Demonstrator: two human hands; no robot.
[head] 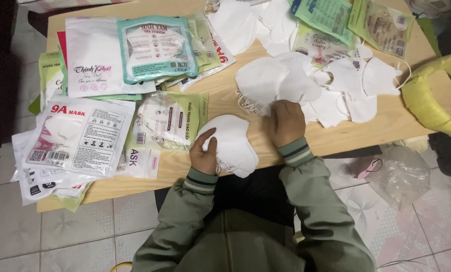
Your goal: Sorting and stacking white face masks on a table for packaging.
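At the table's (336, 138) near edge, left hand (204, 153) with fingers curled around a small stack of white face masks (232, 143); right hand (286, 122) closed on the loose mask pile (278, 80) mid-table. Probably light, soft, easily creased; best pinched at the folded edge, clear of thin ear loops. Packaged masks (79, 136) toward the left edge.

1. I see a teal-framed mask pouch (155, 48) lying on a white pouch (92, 60) at the desk's far left.
2. A white, red-lettered pouch (79, 136) lies nearer.
3. Beside it, a pale green pouch (170, 121).
4. Green packets (326, 17) far right.
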